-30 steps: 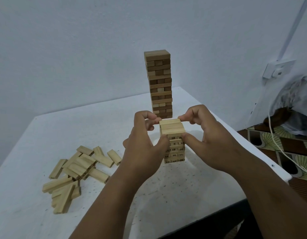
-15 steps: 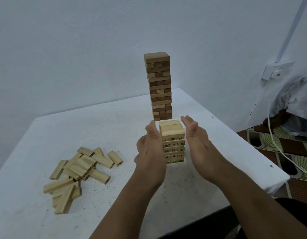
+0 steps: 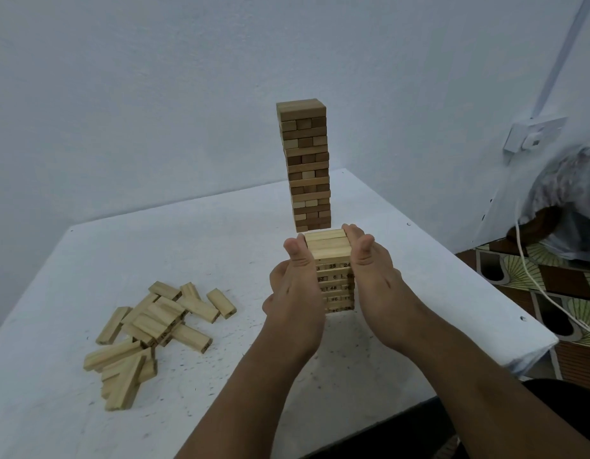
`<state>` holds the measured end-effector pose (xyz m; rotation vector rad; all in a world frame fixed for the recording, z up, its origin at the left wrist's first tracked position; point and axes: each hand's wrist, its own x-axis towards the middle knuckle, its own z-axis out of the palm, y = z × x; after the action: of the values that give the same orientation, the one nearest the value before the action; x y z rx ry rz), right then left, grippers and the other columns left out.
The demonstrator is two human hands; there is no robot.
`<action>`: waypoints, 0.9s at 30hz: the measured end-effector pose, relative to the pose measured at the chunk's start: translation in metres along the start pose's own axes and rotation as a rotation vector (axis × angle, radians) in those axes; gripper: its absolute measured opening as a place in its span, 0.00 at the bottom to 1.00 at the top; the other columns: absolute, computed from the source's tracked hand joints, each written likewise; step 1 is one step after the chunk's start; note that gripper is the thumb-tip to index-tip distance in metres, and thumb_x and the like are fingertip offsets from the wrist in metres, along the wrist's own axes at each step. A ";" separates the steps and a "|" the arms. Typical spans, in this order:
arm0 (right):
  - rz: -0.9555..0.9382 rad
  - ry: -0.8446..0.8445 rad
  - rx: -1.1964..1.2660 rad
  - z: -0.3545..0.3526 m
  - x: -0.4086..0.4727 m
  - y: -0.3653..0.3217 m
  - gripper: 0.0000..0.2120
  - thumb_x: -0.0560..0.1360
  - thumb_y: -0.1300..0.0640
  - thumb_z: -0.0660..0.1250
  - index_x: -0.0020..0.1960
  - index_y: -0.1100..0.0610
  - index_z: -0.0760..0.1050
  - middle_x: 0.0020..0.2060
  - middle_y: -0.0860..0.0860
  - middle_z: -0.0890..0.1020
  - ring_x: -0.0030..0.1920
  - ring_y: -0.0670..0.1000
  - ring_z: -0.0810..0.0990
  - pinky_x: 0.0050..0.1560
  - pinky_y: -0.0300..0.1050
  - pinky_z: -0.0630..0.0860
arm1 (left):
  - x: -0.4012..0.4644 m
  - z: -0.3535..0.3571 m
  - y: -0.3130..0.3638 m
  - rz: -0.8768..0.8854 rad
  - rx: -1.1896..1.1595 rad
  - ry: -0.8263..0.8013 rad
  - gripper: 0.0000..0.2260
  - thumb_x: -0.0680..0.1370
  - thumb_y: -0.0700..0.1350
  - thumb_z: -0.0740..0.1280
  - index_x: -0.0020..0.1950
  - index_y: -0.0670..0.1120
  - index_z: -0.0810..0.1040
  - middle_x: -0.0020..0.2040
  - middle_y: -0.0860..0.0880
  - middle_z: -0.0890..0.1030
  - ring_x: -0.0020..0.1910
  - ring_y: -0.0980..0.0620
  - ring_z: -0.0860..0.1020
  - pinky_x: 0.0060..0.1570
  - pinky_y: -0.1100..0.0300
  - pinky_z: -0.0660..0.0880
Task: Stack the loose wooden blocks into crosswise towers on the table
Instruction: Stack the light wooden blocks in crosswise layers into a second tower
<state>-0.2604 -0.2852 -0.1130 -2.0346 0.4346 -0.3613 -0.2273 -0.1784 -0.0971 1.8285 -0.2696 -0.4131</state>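
A short tower of pale numbered blocks [image 3: 330, 250] stands near the middle of the white table [image 3: 204, 246]. My left hand [image 3: 295, 293] presses flat against its left side with straight fingers. Against the tower's right side my right hand [image 3: 375, 279] presses the same way, thumb up. Between the palms, the top layer and part of the numbered front face show. A heap of loose pale blocks [image 3: 148, 326] lies on the table to the left. Behind the short tower rises a tall tower of darker blocks [image 3: 305, 164].
The table's right edge and front right corner [image 3: 532, 352] are close to my right forearm. Beyond it lie a patterned floor [image 3: 572, 293], a white cable [image 3: 532, 276] and a wall socket [image 3: 532, 134]. The wall is just behind the tall tower.
A second ago both hands pinched the top blocks with curled fingers. They opened flat beside the tower and have now closed in until the palms press its two sides.
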 end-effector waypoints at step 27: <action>-0.616 -0.093 -0.432 0.077 -0.038 -0.055 0.19 0.81 0.55 0.57 0.72 0.49 0.68 0.68 0.44 0.72 0.67 0.45 0.66 0.66 0.39 0.62 | -0.046 -0.155 -0.037 0.214 0.736 0.403 0.13 0.75 0.43 0.65 0.41 0.63 0.78 0.49 0.67 0.77 0.51 0.67 0.70 0.51 0.57 0.56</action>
<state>-0.2529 -0.1837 -0.1037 -2.5765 -0.2095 -0.5747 -0.2064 -0.0137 -0.0861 2.5112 -0.3602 0.2504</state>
